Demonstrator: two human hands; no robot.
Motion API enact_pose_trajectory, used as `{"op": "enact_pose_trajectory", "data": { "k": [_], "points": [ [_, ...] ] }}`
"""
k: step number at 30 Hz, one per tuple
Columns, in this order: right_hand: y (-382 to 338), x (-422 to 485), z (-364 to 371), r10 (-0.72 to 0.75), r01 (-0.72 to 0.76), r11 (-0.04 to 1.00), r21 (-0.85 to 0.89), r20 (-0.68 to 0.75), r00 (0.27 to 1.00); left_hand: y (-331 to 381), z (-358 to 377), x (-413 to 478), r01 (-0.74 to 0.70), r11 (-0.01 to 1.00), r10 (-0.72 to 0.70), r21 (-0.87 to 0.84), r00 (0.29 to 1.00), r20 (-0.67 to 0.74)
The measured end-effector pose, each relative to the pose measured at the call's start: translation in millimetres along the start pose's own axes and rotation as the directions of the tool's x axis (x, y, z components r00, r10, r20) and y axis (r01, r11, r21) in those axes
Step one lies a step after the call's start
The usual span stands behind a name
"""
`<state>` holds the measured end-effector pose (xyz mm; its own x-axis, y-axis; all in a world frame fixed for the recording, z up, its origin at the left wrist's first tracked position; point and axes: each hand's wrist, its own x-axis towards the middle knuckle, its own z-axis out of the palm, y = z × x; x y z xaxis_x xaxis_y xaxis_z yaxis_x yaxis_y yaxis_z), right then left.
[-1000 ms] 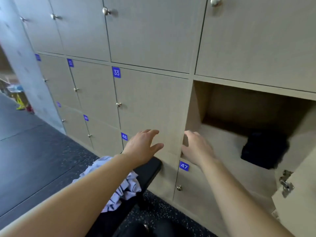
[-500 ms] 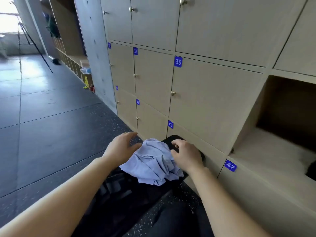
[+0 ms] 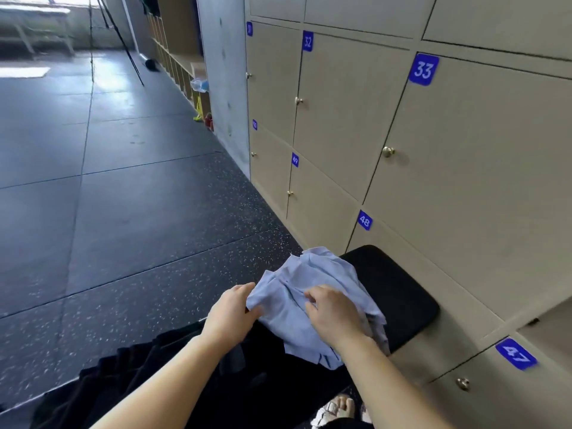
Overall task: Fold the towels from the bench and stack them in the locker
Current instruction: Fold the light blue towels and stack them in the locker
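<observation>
A crumpled pale blue cloth towel (image 3: 312, 274) lies unfolded on the black padded table (image 3: 402, 292) beside beige numbered lockers (image 3: 464, 156). The left hand (image 3: 230, 311) grips its 9 o'clock edge and the right hand (image 3: 334, 315) pinches a ridge near its middle. Folding looks barely begun and stacking remains; the open wooden locker compartment (image 3: 554, 332) at 3 o'clock shows only a sliver, contents unseen.

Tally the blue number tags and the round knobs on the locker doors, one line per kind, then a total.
Blue number tags: 7
Round door knobs: 6
Total: 13
</observation>
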<state>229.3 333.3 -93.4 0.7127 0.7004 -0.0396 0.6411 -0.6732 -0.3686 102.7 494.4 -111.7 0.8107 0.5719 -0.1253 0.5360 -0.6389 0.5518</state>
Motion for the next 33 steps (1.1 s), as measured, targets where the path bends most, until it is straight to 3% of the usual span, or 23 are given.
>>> {"op": "enact_pose_trajectory", "data": {
  "k": [6, 14, 19, 22, 25, 28, 30, 33],
  "points": [
    [-10.9, 40.0, 36.7, -0.046, 0.049, 0.998, -0.028, 0.095, 0.994, -18.4, 21.9, 39.0, -0.004, 0.995, -0.004, 0.098, 0.997, 0.082],
    [-18.1, 59.0, 68.0, 0.052, -0.049, 0.998, -0.038, 0.060, 0.997, -33.4, 42.1, 56.0, -0.018, 0.963, -0.008, 0.268, 0.995, 0.095],
    [-19.2, 59.5, 63.9, 0.131, -0.141, 0.971, 0.191, 0.064, 0.989, -35.4, 39.0, 56.2, 0.001, 0.960, -0.018, 0.281, 0.998, 0.057],
    [-18.5, 53.5, 49.6, 0.177, -0.195, 0.880, 0.433, 0.083, 0.981, -26.6, 25.4, 52.4, -0.014, 0.967, 0.014, 0.254, 1.000, 0.005],
    [-21.1, 43.1, 23.8, 0.186, -0.187, 0.736, 0.651, 0.072, 0.980, -9.1, 2.3, 49.6, -0.081, 0.987, 0.088, 0.140, 0.995, -0.046],
    [-24.5, 28.6, -15.7, 0.205, -0.140, 0.613, 0.778, 0.014, 0.979, 18.7, -27.9, 45.4, -0.153, 0.976, 0.144, -0.157, 0.987, -0.069],
    [-24.5, 17.4, -45.9, 0.225, -0.107, 0.560, 0.821, -0.027, 0.974, 44.2, -49.8, 37.0, -0.183, 0.912, 0.172, -0.368, 0.983, -0.062],
    [-24.1, -4.2, -92.4, 0.260, -0.055, 0.498, 0.865, -0.088, 0.962, 86.2, -80.2, 20.3, -0.233, 0.798, 0.227, -0.556, 0.971, -0.081]
  ]
}}
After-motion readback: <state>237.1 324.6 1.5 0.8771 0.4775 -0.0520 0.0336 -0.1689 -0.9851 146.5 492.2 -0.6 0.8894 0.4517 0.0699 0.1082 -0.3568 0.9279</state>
